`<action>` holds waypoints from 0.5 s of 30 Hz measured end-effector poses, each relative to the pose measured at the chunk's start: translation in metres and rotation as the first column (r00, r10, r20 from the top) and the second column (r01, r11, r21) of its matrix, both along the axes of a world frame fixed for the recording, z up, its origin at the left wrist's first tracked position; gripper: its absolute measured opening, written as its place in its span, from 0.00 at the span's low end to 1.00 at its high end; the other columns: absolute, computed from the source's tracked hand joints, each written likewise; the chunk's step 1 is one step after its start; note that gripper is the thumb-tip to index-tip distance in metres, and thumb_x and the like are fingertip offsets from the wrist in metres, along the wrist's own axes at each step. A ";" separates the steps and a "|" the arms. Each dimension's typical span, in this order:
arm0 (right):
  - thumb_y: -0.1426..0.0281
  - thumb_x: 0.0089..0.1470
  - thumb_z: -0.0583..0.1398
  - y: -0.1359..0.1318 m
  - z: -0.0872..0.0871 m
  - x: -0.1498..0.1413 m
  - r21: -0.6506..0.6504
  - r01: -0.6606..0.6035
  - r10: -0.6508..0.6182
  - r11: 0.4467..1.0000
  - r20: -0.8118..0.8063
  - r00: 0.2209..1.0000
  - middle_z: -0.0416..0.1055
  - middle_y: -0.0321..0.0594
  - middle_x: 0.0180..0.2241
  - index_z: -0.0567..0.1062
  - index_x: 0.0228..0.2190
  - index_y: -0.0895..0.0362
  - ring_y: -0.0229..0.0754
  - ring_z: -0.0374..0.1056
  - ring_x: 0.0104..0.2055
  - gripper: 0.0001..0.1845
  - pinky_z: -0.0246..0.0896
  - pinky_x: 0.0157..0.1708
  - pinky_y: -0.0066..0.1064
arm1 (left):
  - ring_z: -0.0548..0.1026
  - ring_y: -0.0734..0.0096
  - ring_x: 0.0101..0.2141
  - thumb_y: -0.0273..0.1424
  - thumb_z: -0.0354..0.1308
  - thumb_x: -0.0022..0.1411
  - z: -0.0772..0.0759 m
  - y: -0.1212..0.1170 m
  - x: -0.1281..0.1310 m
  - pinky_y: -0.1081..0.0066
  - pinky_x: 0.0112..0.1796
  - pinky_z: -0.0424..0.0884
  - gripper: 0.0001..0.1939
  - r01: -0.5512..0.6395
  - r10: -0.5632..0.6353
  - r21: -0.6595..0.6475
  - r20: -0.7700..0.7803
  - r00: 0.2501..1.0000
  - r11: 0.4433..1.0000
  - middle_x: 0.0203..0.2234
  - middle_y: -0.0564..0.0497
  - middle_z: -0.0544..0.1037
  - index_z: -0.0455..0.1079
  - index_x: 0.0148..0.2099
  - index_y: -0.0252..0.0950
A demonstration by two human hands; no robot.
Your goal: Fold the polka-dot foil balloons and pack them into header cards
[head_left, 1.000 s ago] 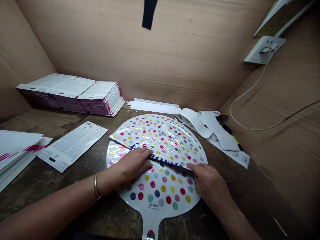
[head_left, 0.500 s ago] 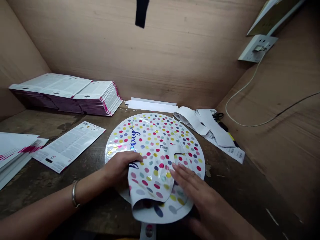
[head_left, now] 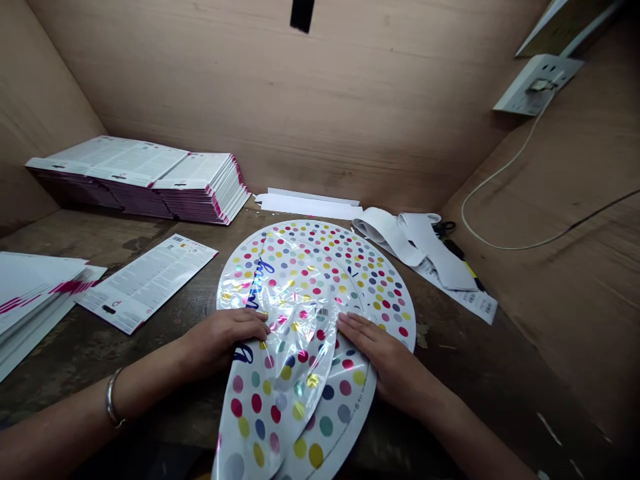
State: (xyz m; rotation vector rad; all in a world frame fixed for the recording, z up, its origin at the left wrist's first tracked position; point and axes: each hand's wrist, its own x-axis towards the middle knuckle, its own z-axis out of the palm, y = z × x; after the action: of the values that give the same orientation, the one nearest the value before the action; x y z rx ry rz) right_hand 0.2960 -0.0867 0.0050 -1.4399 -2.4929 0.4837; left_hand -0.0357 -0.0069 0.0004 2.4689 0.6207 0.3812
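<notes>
Flat round foil balloons [head_left: 380,273], white with coloured dots, lie stacked on the table before me. The top balloon [head_left: 280,393] is folded over at its left, shiny and creased, with blue lettering along the fold and a small barcode. My left hand [head_left: 235,333] holds that folded left edge, fingers on top and thumb hidden. My right hand [head_left: 380,350] lies flat at the right edge of the folded part, fingers stretched out. The near end of the foil runs out of view at the bottom.
Stacked printed cards [head_left: 195,190] stand at the back left. A single card [head_left: 150,283] lies left of the balloons, with more cards [head_left: 35,287] beside it. Label strips [head_left: 435,253] and black-handled scissors [head_left: 444,229] are at the right. A cable [head_left: 470,193] hangs from the wall socket [head_left: 537,83].
The folded top foil has come down toward me and flattened, its near end now reaching the bottom edge. My left hand has shifted slightly left; my right hand has moved up a little.
</notes>
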 end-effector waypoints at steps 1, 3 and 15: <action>0.69 0.53 0.57 0.005 -0.001 0.001 -0.023 0.003 -0.004 1.000 -0.044 0.999 0.57 0.43 0.60 0.59 0.59 0.53 0.48 0.52 0.62 0.31 0.53 0.58 0.46 | 0.70 0.63 0.50 0.30 0.55 0.59 0.000 0.001 0.000 0.68 0.50 0.66 0.11 0.004 -0.004 -0.002 0.003 1.000 1.000 0.46 0.48 0.75 0.70 0.45 0.39; 0.72 0.54 0.55 0.013 -0.002 0.004 -0.020 0.036 -0.038 0.999 -0.152 0.988 0.66 0.44 0.55 0.68 0.53 0.53 0.47 0.59 0.58 0.24 0.56 0.56 0.45 | 0.71 0.64 0.48 0.28 0.53 0.59 -0.001 0.003 -0.001 0.68 0.48 0.67 0.13 -0.066 0.066 -0.010 0.020 0.998 0.998 0.46 0.47 0.74 0.69 0.47 0.39; 0.59 0.56 0.47 0.053 0.010 -0.013 -0.149 0.633 -0.637 0.760 0.028 0.771 0.74 0.41 0.28 0.71 0.27 0.54 0.45 0.69 0.32 0.18 0.58 0.29 0.31 | 0.72 0.64 0.30 0.35 0.47 0.62 -0.007 0.013 0.019 0.70 0.30 0.63 0.11 -0.658 0.658 0.022 -0.058 0.751 0.753 0.28 0.49 0.75 0.68 0.33 0.37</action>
State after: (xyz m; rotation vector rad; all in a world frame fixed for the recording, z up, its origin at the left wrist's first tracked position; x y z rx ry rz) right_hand 0.2829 -0.0340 0.0146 -2.1851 -1.7876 0.5408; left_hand -0.0163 0.0061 -0.0068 2.1876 1.5309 0.5657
